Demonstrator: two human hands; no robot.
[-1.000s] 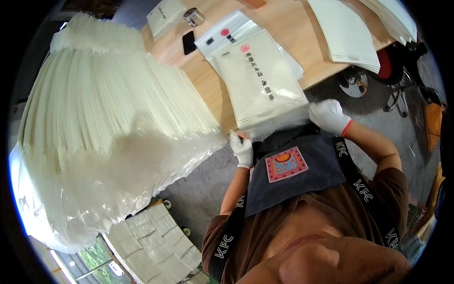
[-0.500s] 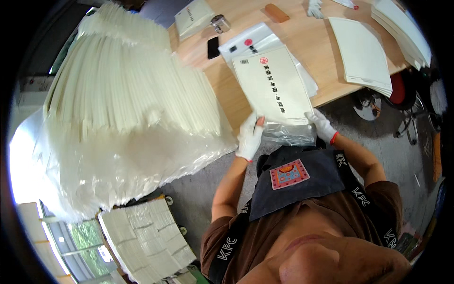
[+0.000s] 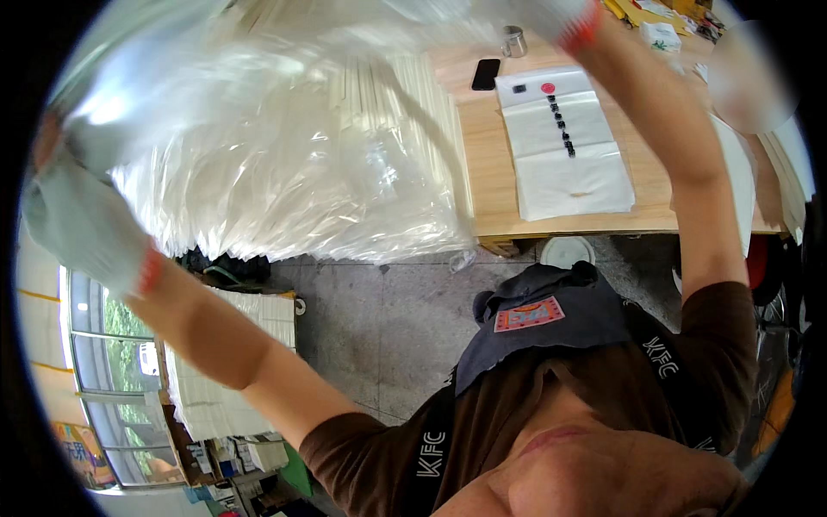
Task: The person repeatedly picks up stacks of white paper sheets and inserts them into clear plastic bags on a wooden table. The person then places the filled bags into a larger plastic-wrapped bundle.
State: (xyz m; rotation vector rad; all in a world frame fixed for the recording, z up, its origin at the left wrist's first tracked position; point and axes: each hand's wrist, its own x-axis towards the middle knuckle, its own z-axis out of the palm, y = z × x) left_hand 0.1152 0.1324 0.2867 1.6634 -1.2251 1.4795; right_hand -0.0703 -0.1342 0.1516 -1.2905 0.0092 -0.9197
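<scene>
Wooden table: one phone, one clear plastic sheet, two gloved hands.

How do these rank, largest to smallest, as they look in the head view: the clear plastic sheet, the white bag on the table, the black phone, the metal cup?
1. clear plastic sheet, held up near the camera, so enlarged
2. white bag
3. black phone and metal cup: too alike to rank
</scene>
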